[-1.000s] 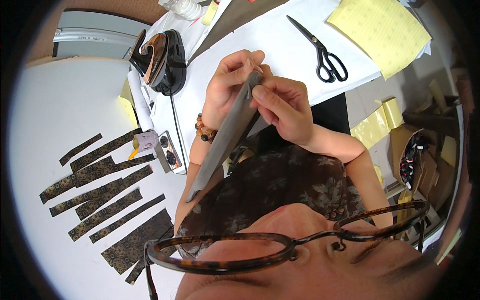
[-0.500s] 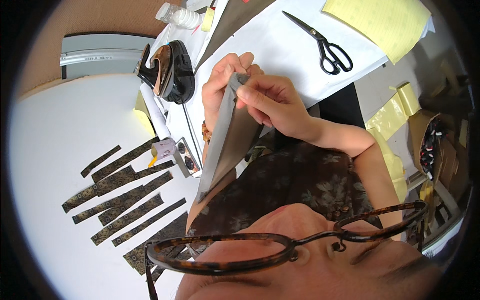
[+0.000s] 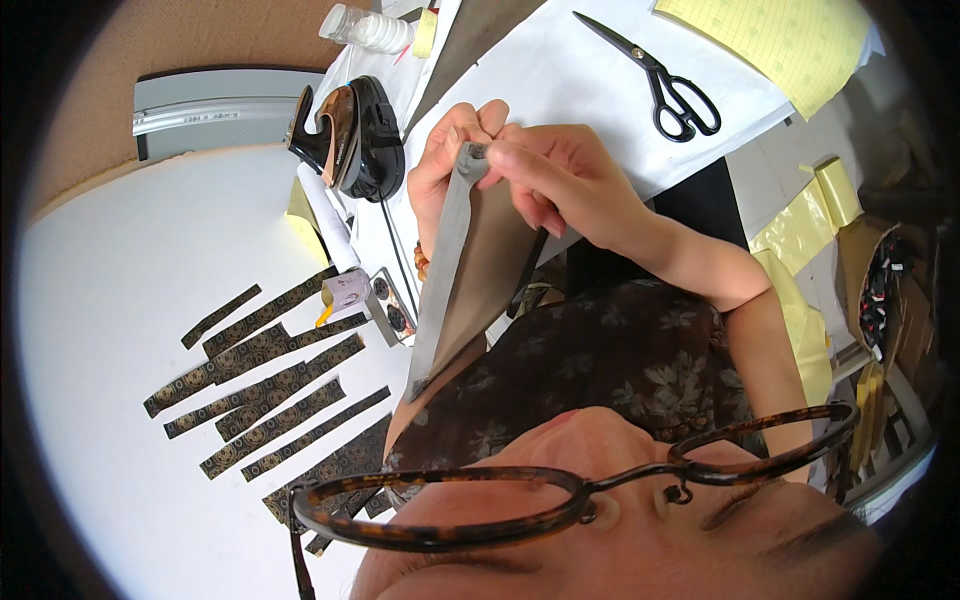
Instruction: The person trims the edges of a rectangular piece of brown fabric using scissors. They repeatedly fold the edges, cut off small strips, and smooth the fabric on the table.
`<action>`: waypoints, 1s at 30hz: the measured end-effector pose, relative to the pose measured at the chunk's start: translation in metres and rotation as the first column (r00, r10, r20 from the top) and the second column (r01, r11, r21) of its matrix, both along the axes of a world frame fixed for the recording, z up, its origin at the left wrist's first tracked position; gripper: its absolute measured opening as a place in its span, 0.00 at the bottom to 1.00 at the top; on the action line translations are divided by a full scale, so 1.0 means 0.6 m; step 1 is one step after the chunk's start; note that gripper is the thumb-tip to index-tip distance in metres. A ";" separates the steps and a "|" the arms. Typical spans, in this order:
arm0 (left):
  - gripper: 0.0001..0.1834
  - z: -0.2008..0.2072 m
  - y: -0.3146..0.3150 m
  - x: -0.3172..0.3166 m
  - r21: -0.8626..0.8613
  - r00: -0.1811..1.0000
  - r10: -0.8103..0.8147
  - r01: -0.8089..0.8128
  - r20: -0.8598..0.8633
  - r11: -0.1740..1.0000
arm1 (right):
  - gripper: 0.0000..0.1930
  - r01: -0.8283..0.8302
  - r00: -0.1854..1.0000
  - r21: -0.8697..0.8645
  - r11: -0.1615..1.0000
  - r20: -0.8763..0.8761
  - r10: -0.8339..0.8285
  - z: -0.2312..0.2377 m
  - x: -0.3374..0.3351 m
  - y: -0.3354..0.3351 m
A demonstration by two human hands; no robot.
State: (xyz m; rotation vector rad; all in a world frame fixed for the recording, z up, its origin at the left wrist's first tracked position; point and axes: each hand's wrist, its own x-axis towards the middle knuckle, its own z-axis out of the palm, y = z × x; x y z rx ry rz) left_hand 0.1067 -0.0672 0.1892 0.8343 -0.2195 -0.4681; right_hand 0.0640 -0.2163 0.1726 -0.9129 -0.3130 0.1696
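Note:
A brown fabric piece (image 3: 500, 235) with a pale grey strip (image 3: 440, 270) along its edge hangs down from both hands toward my lap. My left hand (image 3: 443, 165), with a beaded bracelet at the wrist, is closed on the piece's upper end from behind; part of its fingers is hidden there. My right hand (image 3: 570, 185) pinches the top corner between thumb and forefinger, its other fingers curled loosely. At that corner, a small dark patch shows beside my thumb tip.
A black and copper iron (image 3: 365, 140) stands left of my hands, its cord running down. Black scissors (image 3: 670, 90) lie on white paper at the upper right. Dark patterned fabric strips (image 3: 270, 380) spread over the white table at left. A clear plastic jar (image 3: 365, 30) lies at the back.
My right hand has turned slightly, its thumb shifting up to the corner of the fabric piece. The hanging piece has opened out a little. The whole view has shifted slightly.

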 end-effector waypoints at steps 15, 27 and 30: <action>0.16 -0.002 0.001 0.001 0.002 0.996 -0.056 0.056 0.070 0.998 | 0.17 0.163 0.956 -0.028 0.986 0.250 -0.151 -0.013 0.031 -0.004; 0.18 -0.013 0.014 0.011 -0.015 0.999 -0.021 0.022 0.048 1.000 | 0.07 0.229 0.948 -0.096 0.969 0.249 -0.200 -0.037 0.021 0.006; 0.18 -0.008 0.016 0.018 0.008 0.994 -0.043 0.042 0.100 0.999 | 0.06 0.304 0.913 -0.160 0.939 0.330 -0.239 -0.037 0.038 0.006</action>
